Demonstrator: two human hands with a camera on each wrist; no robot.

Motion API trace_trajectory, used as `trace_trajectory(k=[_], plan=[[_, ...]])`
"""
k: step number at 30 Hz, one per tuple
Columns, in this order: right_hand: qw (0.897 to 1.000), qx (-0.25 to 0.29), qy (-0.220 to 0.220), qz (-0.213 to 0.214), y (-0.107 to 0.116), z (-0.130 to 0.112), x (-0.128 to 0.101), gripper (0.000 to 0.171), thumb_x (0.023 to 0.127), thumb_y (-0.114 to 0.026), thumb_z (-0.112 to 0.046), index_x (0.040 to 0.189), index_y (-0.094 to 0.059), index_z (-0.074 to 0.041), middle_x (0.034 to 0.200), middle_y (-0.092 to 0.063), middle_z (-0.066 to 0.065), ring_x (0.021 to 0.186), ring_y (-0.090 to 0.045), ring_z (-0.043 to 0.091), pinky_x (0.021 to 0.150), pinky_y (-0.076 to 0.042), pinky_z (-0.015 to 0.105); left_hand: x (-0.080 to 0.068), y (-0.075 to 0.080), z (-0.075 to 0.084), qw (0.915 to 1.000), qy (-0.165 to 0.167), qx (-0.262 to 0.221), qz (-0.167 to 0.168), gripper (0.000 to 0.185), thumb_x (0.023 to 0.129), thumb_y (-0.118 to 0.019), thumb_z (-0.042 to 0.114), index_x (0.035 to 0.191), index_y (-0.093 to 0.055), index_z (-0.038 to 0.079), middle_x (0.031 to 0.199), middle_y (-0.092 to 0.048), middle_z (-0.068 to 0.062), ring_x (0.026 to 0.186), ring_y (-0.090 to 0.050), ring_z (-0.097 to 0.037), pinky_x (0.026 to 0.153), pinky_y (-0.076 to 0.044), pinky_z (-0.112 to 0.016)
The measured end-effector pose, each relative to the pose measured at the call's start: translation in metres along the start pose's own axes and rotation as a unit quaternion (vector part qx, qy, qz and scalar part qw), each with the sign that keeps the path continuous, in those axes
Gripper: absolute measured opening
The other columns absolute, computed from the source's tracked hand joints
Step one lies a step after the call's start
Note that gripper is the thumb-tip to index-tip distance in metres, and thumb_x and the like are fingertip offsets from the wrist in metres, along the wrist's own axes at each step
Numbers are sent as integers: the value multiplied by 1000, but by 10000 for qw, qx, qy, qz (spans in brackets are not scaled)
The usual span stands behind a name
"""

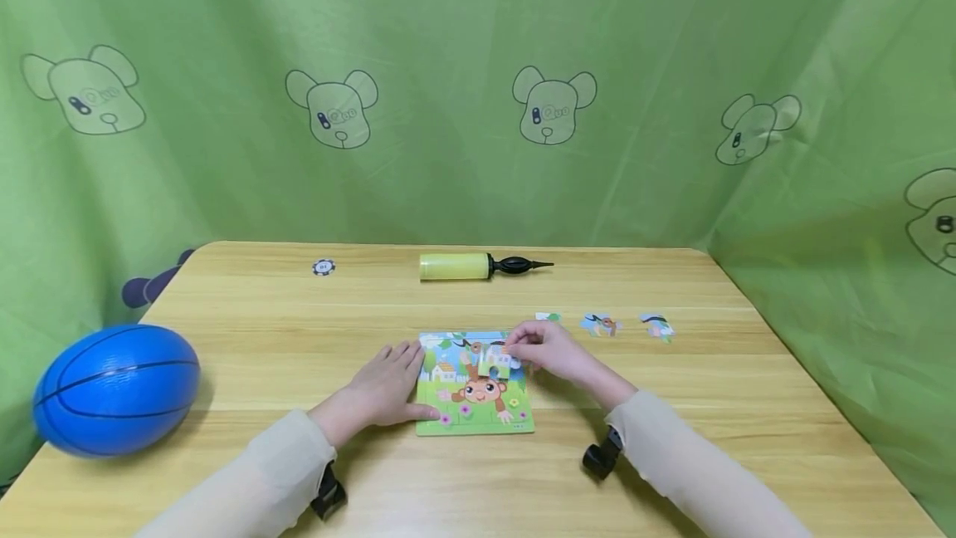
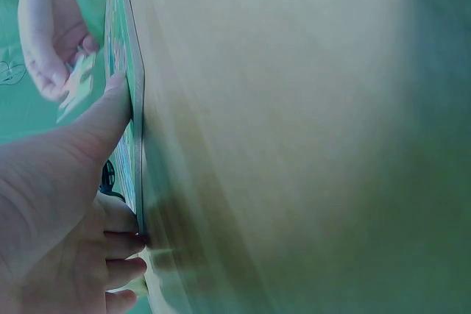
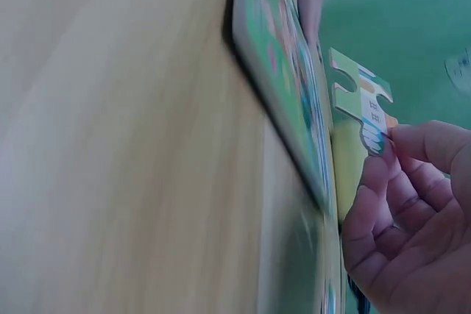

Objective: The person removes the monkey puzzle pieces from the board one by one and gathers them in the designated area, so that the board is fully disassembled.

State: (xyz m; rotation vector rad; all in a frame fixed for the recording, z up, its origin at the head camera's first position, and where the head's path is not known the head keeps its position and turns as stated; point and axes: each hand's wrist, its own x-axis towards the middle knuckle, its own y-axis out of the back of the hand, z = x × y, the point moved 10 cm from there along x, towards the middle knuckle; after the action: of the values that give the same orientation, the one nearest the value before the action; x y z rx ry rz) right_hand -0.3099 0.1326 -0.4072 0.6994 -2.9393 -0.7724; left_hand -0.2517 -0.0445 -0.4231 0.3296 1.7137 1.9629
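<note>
Right hand (image 1: 548, 349): grip pinched on a puzzle piece (image 1: 495, 361) between thumb and fingertips (image 3: 383, 154), the piece held just above the puzzle board (image 1: 475, 405) over its upper right part (the right wrist view shows a gap between piece and board); remaining fingers curled loosely.

Left hand (image 1: 388, 382): grip released, fingers straight and flat on the counter (image 1: 299, 339), thumb (image 2: 110, 108) pressed against the board's left edge.

Puzzle board: flat on the counter at centre front, between the two hands; picture of a monkey on green grass, with houses and flowers.

Loose pieces, three: one (image 1: 548, 317) just beyond the right hand; a second (image 1: 601, 325) and a third (image 1: 656, 326) further right, all lying flat on the counter.

Hand pump (image 1: 478, 266): yellow barrel, black nozzle; lying on its side at the far edge of the counter.

Small round disc (image 1: 324, 267): far left of the pump (markings too small to read).

Blue ball (image 1: 115, 389): at the counter's near left edge, well apart from the hands.

Backdrop: green curtain (image 1: 478, 90) printed with bear heads.
</note>
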Motion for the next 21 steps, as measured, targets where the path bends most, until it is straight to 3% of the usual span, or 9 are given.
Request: trace_trajectory(k=[5,11,21], plan=[[9993,-220,-178,228,30,19,-10,11,87,-61,-9,92,-62,2,77,-58,5,68,-53,23,57,-49,31,0,0,0,10000,38,-12,-34,95,81,-52,63,140,-28,-8,147,-22,-22,134,-20,-34,109,-15,-45],[9979,-561,-230,216,56,30,-22,11,89,-58,-6,90,-62,4,76,-59,7,67,-53,24,56,-49,30,0,0,-1,9999,73,-52,-51,95,81,-53,62,140,-28,-8,147,-23,-22,134,-20,-34,109,-15,-45],[9948,-983,-48,-270,71,47,-24,12,90,-56,-4,86,-65,4,70,-58,6,59,-48,16,50,-43,22,2,1,0,9999,88,15,-66,96,81,-52,63,140,-28,-8,146,-23,-22,134,-20,-34,109,-15,-46]])
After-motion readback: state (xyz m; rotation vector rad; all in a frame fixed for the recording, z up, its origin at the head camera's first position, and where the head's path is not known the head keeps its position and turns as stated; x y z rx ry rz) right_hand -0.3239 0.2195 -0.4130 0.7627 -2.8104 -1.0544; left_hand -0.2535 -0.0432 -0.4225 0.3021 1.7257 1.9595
